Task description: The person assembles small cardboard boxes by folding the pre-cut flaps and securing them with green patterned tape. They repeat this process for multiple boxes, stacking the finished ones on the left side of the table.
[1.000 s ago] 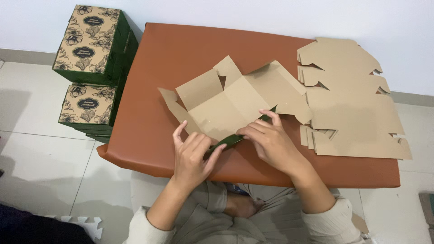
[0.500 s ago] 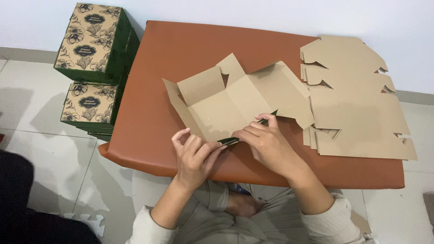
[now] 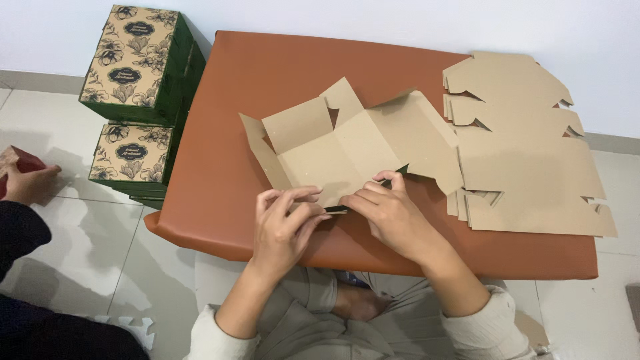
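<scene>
A flat brown cardboard box blank [image 3: 347,143] lies on the orange-brown padded table [image 3: 227,153], several of its flaps lifted. My left hand [image 3: 283,230] pinches its near edge, where the green printed side shows as a thin strip. My right hand [image 3: 390,213] grips the same near flap just to the right, fingers curled over the fold. Both hands sit close together at the table's front.
A stack of flat brown blanks [image 3: 527,147] lies at the table's right. Two finished green boxes with floral tops, the upper box [image 3: 133,60] and the lower box [image 3: 130,157], stand on the tiled floor at left. Another person's hand [image 3: 30,183] holds something red at far left.
My hands have slid slightly along the near flap and folded it further. Another person's hand has come into view at the left edge.
</scene>
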